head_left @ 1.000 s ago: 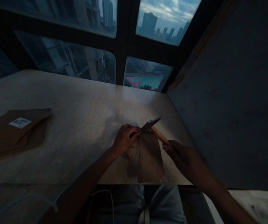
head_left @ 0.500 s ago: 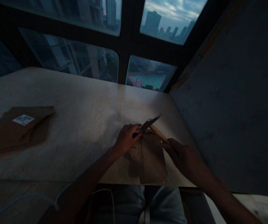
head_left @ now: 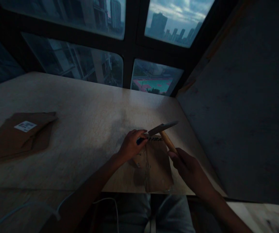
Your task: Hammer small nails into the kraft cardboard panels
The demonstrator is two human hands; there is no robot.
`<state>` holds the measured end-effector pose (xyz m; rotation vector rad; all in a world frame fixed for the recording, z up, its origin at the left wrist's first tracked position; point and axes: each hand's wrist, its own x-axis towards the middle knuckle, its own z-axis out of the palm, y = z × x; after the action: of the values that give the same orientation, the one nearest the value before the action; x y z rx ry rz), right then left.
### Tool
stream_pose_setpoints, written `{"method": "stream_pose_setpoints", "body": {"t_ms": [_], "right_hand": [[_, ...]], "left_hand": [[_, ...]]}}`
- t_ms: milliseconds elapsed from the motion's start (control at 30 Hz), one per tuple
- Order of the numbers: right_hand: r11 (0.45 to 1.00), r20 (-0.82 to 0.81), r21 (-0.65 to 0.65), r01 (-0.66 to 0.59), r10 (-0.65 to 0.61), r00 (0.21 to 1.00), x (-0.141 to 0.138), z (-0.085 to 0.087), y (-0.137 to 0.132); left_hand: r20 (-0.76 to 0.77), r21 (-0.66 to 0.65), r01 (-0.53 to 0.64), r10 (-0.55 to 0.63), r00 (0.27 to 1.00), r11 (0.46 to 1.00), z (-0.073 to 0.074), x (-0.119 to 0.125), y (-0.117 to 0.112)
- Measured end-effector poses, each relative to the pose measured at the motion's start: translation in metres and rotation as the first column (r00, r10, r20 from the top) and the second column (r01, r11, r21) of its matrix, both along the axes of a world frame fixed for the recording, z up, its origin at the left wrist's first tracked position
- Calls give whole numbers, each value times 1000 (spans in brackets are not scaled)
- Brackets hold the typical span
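Note:
A small brown paper packet (head_left: pixel 157 168) lies on the wooden table (head_left: pixel 86 129) near its front edge. My left hand (head_left: pixel 131 145) is closed, pinching a dark, thin object at the packet's top edge. My right hand (head_left: pixel 185 166) is wrapped round the wooden handle of a hammer-like tool (head_left: pixel 165 131). The tool's grey metal head hangs just above the packet's top edge, close to my left fingertips.
A stack of flat brown envelopes (head_left: pixel 18 137) with a white label lies at the table's left. A large grey board (head_left: pixel 241 106) leans along the right side. Dark-framed windows (head_left: pixel 127 48) run behind the table. A white cable (head_left: pixel 57 207) hangs below the front edge.
The tool's head has swung a little to the right and levelled out. My right hand has shifted slightly. My left hand keeps its pinch in the same place.

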<state>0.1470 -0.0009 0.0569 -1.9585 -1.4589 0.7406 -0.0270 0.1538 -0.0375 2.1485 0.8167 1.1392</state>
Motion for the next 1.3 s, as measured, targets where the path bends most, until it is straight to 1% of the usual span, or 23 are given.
{"method": "stream_pose_setpoints", "body": {"t_ms": [133,267,400,533,633,733,800,867,900,1000,1067,1133,1200,1300], "right_hand": [[994,-146,-12,107,-107,983,-2,-13,-4],[987,-215,-10,163,-161,963,0,-12,-8],[978,-245,1,208,-201,948,2,-10,-15],[963,-325,-13,269,-259,910,2,-16,-21],[940,-397,-35,340,-325,858,0,-17,-24],[928,-424,-59,368,-357,832,0,-14,-28],[923,-416,-60,381,-370,830,2,-13,-33],[912,-389,-51,408,-394,833,7,-12,-39],[906,-370,-50,419,-407,835,9,-13,-42],[902,-323,-67,427,-425,846,17,-16,-50],[901,-322,-80,426,-428,845,19,-19,-52],[897,-340,-79,434,-434,834,19,-22,-52],[894,-374,-74,442,-436,819,17,-24,-52],[895,-408,-67,441,-428,807,13,-24,-50]], "left_hand": [[-27,43,37,-35,999,998,1,-2,1],[-55,44,44,-42,998,998,4,-4,2],[-40,-15,67,-68,997,998,9,-3,2],[-5,-92,98,-99,995,991,13,4,4],[34,-157,119,-115,993,980,12,13,4],[129,-206,134,-109,986,969,8,17,-3],[162,-166,114,-87,983,980,7,13,-10],[151,-81,55,-42,988,995,9,3,-14],[153,-60,19,-10,988,998,11,-3,-15],[157,-75,-37,49,986,996,17,-21,-12],[128,-87,-43,54,990,995,20,-28,-9],[60,-67,-41,45,997,997,23,-29,-8],[-32,-41,-16,15,999,999,27,-23,-9],[-162,-46,52,-59,985,998,35,-5,-9]]}}
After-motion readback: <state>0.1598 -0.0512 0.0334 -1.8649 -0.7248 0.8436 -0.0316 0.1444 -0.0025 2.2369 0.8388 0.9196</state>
